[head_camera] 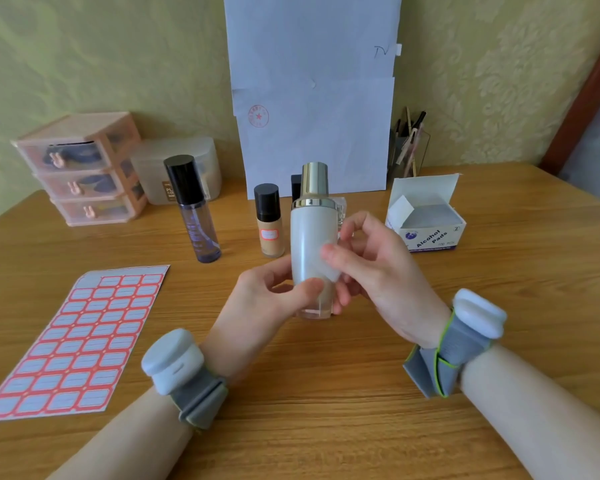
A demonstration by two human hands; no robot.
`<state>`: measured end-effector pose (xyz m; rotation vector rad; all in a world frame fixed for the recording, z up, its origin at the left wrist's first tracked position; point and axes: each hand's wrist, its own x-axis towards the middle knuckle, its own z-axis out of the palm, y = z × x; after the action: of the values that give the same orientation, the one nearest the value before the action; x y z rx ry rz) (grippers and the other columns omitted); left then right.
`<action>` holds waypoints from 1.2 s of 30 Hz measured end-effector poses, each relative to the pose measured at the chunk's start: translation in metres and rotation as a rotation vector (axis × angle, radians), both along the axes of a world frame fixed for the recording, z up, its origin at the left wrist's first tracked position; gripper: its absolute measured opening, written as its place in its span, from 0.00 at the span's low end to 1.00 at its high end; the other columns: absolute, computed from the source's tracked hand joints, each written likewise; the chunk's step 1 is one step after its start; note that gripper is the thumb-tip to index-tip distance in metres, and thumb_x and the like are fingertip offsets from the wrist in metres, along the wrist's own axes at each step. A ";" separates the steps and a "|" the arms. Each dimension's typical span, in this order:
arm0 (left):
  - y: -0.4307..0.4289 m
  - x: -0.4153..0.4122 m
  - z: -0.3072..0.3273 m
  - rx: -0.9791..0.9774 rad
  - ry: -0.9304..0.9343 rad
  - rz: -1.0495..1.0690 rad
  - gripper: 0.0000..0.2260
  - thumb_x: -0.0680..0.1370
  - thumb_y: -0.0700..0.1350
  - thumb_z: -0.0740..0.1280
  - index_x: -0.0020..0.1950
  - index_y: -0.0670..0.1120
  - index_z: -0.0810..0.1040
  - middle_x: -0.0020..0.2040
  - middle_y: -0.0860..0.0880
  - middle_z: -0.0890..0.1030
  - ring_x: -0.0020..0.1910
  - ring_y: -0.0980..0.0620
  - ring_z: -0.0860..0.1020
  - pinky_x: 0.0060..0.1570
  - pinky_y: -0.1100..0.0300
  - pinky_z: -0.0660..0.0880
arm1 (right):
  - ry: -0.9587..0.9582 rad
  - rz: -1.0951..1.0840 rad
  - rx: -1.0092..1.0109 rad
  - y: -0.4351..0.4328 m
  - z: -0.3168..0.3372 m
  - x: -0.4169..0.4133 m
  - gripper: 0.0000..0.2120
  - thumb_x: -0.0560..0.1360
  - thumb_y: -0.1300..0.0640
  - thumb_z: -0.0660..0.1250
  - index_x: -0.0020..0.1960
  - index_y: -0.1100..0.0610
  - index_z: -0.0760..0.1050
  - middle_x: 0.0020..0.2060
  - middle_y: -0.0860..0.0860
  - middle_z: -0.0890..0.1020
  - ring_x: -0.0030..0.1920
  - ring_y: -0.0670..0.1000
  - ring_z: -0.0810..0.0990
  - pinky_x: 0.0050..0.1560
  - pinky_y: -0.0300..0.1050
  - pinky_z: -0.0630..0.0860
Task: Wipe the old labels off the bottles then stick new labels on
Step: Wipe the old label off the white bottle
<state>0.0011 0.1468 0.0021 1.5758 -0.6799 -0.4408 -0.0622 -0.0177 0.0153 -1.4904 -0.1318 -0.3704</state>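
Table: a light brown wooden table (326,393) carries everything, with a green patterned wall behind it.
Paper: large white paper sheets (312,98) lean upright against the wall, one with a round red stamp.
Label sheet: a sheet of blank red-bordered sticker labels (73,344) lies flat at the left of the table, well apart from the hands.
Drawers: a pink plastic three-drawer organiser (84,171) stands at the back left, beside a frosted plastic storage box (201,161).
Wipe box: an open white cardboard box marked "Alcohol Pads" (426,220) sits to the right of the bottles.
White bottle: a pearly white bottle with a silver cap (312,233) is upright at the centre, its clear base at or just above the table; which, I cannot tell.
Left hand: the left hand (271,299) grasps the lower part of the white bottle.
Right hand: the right hand (371,261) presses a thin pale wipe (328,268) against the bottle's side, pinched under the fingers.
Purple bottle: a tall translucent purple bottle with a black cap (196,213) stands behind and to the left.
Foundation bottle: a small beige glass bottle with a black cap (270,223), wearing a red-bordered label, stands just left of the white bottle.
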 end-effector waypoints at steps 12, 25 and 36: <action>-0.003 -0.002 -0.002 0.031 -0.115 0.017 0.17 0.69 0.50 0.77 0.57 0.57 0.83 0.53 0.49 0.85 0.52 0.42 0.83 0.54 0.42 0.80 | -0.029 -0.345 -0.199 -0.006 0.001 0.001 0.19 0.74 0.46 0.73 0.43 0.59 0.67 0.23 0.51 0.71 0.21 0.51 0.69 0.24 0.42 0.66; -0.001 0.001 0.000 0.029 -0.130 0.015 0.16 0.71 0.46 0.78 0.57 0.59 0.83 0.52 0.49 0.86 0.50 0.42 0.84 0.54 0.41 0.80 | -0.049 -0.415 -0.494 -0.003 0.005 -0.006 0.20 0.69 0.44 0.76 0.33 0.55 0.69 0.27 0.48 0.72 0.28 0.46 0.71 0.30 0.41 0.69; 0.000 0.000 -0.003 0.111 -0.225 0.077 0.17 0.73 0.46 0.77 0.60 0.58 0.82 0.50 0.53 0.85 0.45 0.49 0.84 0.51 0.50 0.82 | -0.009 -0.410 -0.582 0.003 0.001 -0.004 0.18 0.67 0.43 0.75 0.35 0.53 0.70 0.31 0.50 0.77 0.30 0.50 0.77 0.30 0.46 0.74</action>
<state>0.0015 0.1466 -0.0014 1.7680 -0.7728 -0.2494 -0.0664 -0.0144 0.0166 -2.0969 0.0712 -0.7107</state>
